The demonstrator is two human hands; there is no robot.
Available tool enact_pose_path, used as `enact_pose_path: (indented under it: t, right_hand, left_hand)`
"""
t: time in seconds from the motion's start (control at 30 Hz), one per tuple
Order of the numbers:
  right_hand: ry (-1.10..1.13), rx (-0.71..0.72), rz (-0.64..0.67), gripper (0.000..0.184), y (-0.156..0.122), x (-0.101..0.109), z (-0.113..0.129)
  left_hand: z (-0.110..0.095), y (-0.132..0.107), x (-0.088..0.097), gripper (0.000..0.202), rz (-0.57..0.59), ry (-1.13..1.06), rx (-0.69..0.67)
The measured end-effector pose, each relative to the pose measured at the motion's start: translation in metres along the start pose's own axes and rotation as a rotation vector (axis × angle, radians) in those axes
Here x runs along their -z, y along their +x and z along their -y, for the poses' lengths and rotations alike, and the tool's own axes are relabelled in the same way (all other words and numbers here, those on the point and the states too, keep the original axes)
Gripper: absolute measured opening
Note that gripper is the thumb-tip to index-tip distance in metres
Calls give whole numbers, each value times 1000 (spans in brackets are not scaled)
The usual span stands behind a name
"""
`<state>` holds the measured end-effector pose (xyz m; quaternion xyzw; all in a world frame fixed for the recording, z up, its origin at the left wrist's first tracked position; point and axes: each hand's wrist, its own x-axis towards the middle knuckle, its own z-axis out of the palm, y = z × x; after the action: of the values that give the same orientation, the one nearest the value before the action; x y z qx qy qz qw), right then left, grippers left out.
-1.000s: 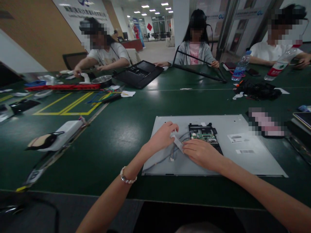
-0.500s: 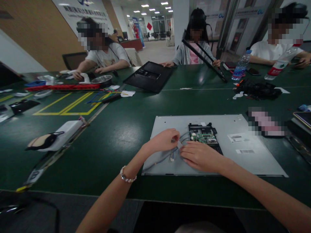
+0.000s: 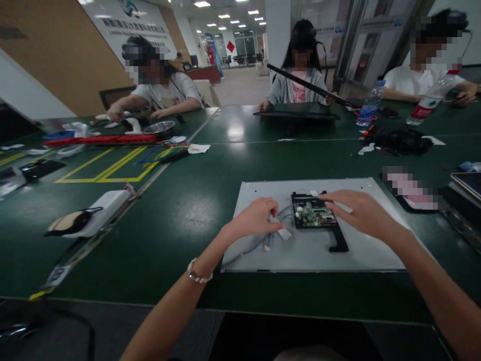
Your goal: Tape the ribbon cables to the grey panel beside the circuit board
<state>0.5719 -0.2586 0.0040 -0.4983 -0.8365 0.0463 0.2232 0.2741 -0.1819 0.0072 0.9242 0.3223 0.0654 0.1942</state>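
A grey metal panel [image 3: 308,250] lies flat on the green table [image 3: 188,200] in front of me. A small green circuit board [image 3: 313,214] sits in a black bracket at its middle. My left hand [image 3: 255,218] pinches the thin wires and a white strip [image 3: 280,230] just left of the board. My right hand [image 3: 361,213] rests with fingers stretched out over the board's right edge, touching it.
A white device with a dark strap [image 3: 88,218] lies at the left. Three other people sit across the table; one holds a black frame [image 3: 308,86] over a dark panel [image 3: 296,113]. Water bottles [image 3: 368,108], black parts [image 3: 398,140] and yellow floor-tape markings [image 3: 112,168] are beyond.
My right hand left the wires and moved up and right onto the circuit board. My left hand stayed on the wires. The person opposite swung the black frame and laid the dark panel flat.
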Motion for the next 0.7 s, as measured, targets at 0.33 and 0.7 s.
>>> enact_pose_path:
  t: [0.33,0.7]
  right_hand:
    - [-247,-514,155,63,-67,-23,-114]
    - [-268,-568,213,69,-65,-32,-82]
  left_hand:
    - [12,-7,13,37,-243,189,540]
    - [14,-10,0,59,3,245,602]
